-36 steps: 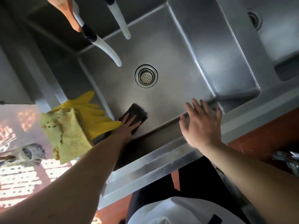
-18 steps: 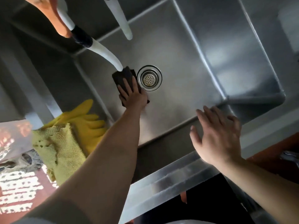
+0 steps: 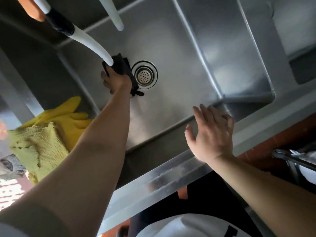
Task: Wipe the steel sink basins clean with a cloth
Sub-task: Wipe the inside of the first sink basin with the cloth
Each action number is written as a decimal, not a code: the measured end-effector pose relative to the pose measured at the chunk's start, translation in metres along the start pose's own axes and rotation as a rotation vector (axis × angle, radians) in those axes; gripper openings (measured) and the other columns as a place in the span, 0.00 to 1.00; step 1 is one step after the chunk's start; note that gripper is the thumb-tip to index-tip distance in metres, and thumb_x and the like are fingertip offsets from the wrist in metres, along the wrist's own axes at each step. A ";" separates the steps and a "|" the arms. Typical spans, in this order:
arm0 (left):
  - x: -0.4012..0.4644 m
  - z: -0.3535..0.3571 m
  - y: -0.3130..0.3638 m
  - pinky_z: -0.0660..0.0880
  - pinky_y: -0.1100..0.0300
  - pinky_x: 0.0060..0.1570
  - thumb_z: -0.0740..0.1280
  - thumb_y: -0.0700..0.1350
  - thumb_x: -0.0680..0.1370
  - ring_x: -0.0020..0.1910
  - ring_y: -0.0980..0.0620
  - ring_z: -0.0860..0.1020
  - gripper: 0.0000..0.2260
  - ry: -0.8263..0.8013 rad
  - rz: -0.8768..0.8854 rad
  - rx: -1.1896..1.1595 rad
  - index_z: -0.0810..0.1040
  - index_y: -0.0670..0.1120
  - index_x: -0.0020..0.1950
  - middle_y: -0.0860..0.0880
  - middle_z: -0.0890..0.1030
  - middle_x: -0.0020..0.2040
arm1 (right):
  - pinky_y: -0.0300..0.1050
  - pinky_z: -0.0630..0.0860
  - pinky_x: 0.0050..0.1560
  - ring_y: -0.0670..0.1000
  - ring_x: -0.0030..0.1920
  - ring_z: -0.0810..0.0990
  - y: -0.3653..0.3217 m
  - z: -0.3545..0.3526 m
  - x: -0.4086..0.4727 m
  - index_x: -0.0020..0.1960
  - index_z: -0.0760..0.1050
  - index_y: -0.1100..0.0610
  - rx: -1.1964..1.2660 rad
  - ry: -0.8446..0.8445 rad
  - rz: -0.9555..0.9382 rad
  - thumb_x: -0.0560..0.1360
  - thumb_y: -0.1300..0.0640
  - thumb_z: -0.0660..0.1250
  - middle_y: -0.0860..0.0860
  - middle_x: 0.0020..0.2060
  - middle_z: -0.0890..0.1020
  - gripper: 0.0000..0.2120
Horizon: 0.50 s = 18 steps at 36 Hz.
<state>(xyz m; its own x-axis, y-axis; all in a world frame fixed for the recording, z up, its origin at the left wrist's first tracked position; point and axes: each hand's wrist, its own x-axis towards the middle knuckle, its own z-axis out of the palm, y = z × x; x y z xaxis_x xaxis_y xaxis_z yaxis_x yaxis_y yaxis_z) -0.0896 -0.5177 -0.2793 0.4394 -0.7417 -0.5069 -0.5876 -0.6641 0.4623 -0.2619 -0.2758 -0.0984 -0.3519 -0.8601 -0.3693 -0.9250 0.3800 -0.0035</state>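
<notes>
Steel of the near basin is taking my dark cloth, bunched in my left hand beside the drain, right hand hovering spread and empty, so I am judging the wiping barely halfway, far basin untouched.

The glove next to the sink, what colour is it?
Bright yellow. The rubber glove shows best in the head view, lying left of the basin beside a pale yellow-green mesh cloth.
</notes>
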 end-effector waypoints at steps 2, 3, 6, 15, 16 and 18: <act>0.005 0.001 0.001 0.64 0.49 0.69 0.67 0.45 0.77 0.72 0.43 0.64 0.34 -0.017 -0.133 -0.010 0.56 0.55 0.79 0.44 0.61 0.76 | 0.59 0.63 0.66 0.56 0.70 0.72 0.000 0.000 0.000 0.69 0.72 0.53 -0.002 0.005 0.000 0.74 0.43 0.59 0.53 0.69 0.75 0.27; 0.006 0.002 0.001 0.64 0.48 0.69 0.69 0.45 0.76 0.72 0.43 0.64 0.36 -0.026 -0.184 -0.026 0.54 0.55 0.80 0.44 0.61 0.75 | 0.59 0.63 0.66 0.56 0.70 0.72 0.000 0.000 0.000 0.69 0.72 0.53 -0.002 0.008 0.002 0.74 0.43 0.59 0.53 0.69 0.75 0.27; 0.015 -0.001 0.001 0.64 0.47 0.70 0.71 0.47 0.75 0.72 0.43 0.65 0.37 -0.032 -0.235 0.009 0.55 0.52 0.79 0.44 0.63 0.75 | 0.60 0.63 0.66 0.56 0.69 0.73 0.000 0.001 0.000 0.69 0.73 0.53 0.003 0.013 0.001 0.73 0.43 0.59 0.53 0.69 0.76 0.27; 0.017 -0.025 -0.018 0.80 0.51 0.56 0.72 0.43 0.72 0.54 0.45 0.80 0.20 -0.187 -0.281 -0.245 0.76 0.43 0.63 0.45 0.80 0.59 | 0.59 0.63 0.65 0.56 0.68 0.74 0.000 0.002 0.000 0.68 0.73 0.54 0.007 0.020 -0.013 0.73 0.44 0.57 0.53 0.68 0.77 0.26; 0.014 -0.027 -0.018 0.79 0.53 0.56 0.70 0.43 0.74 0.54 0.46 0.80 0.17 -0.185 -0.269 -0.284 0.75 0.43 0.62 0.46 0.80 0.57 | 0.59 0.63 0.65 0.56 0.68 0.74 0.000 0.002 0.000 0.68 0.73 0.54 0.007 0.020 -0.016 0.73 0.44 0.57 0.53 0.68 0.77 0.27; 0.006 -0.030 -0.017 0.77 0.57 0.55 0.68 0.43 0.76 0.54 0.46 0.79 0.15 -0.161 -0.223 -0.336 0.73 0.44 0.61 0.48 0.78 0.54 | 0.58 0.62 0.65 0.56 0.68 0.74 0.000 0.002 0.000 0.68 0.73 0.54 0.008 0.022 -0.022 0.73 0.44 0.57 0.53 0.67 0.77 0.27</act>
<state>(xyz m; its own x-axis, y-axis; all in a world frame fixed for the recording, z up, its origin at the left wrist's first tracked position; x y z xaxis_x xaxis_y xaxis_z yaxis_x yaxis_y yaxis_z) -0.0565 -0.5139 -0.2678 0.4036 -0.5698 -0.7158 -0.2243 -0.8201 0.5264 -0.2621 -0.2752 -0.1006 -0.3350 -0.8754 -0.3486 -0.9313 0.3638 -0.0187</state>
